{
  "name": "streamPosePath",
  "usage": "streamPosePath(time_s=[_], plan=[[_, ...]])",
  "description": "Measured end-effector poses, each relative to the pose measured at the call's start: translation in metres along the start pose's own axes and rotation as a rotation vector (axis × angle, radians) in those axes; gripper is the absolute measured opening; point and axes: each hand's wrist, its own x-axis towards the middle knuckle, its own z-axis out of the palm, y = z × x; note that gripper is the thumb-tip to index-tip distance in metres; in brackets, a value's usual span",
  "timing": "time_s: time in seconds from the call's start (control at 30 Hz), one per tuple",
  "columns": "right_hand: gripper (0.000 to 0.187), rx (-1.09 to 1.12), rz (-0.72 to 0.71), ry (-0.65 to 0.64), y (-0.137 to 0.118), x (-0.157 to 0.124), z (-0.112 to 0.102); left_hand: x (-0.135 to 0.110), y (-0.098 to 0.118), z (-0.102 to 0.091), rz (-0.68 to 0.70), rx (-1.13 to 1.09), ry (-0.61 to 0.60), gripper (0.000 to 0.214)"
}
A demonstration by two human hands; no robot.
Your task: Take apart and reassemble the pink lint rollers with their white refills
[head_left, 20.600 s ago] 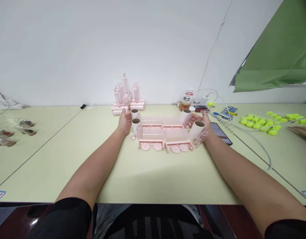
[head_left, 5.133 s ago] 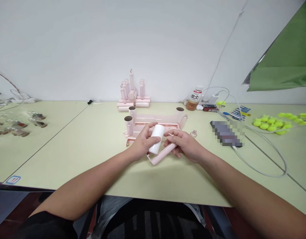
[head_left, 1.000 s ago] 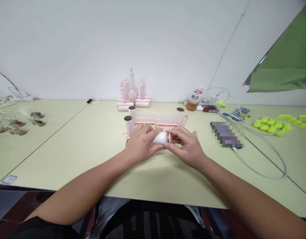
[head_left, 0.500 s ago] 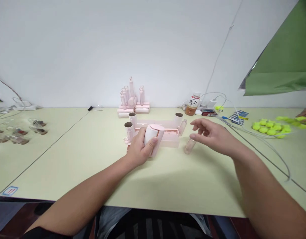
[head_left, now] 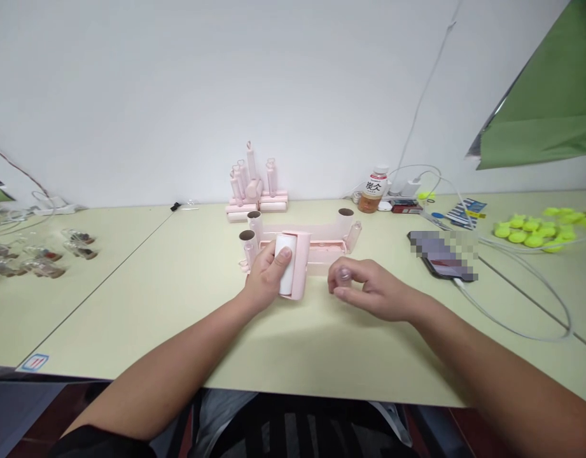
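Note:
My left hand (head_left: 266, 273) is closed round a white paper roll (head_left: 286, 270) seated in a pink roller frame (head_left: 299, 270), held upright just above the table. My right hand (head_left: 369, 289) sits to its right, fingers pinched on a small clear plastic piece (head_left: 344, 274) that barely shows. Behind both hands lie pink trays (head_left: 321, 245) with cardboard-cored rolls (head_left: 247, 242) standing at their left corner and another roll (head_left: 344, 219) at the right.
A stack of pink roller parts (head_left: 254, 194) stands at the back by the wall. A drink bottle (head_left: 373, 189), cables (head_left: 522, 299), a phone (head_left: 440, 254) and yellow-green pieces (head_left: 526, 229) lie to the right. Small clear bags (head_left: 44, 254) lie at the left.
My right hand has picked the small clear piece up from the table and drawn it in towards the roller. My left hand has turned the roller a little and kept hold.

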Motion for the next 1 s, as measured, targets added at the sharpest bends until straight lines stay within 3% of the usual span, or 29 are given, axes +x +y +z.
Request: streamPosePath(time_s=[0.13,0.37,0.73,1.0], plan=[[0.031,-0.006,-0.081,0.086,0.001,0.003,0.016,-0.001,-0.002,0.0,0.022,0.015,-0.022,0.048],[0.035,-0.075,-0.084,0.181,0.003,0.005,0.016,-0.002,-0.005,-0.002,0.067,0.092,0.005,0.051],[0.033,-0.161,-0.15,0.255,0.006,0.004,0.015,-0.001,-0.003,-0.002,0.073,0.051,-0.015,0.052],[0.021,-0.03,-0.08,0.251,0.002,0.003,0.013,-0.001,-0.006,-0.004,0.053,0.063,0.002,0.053]])
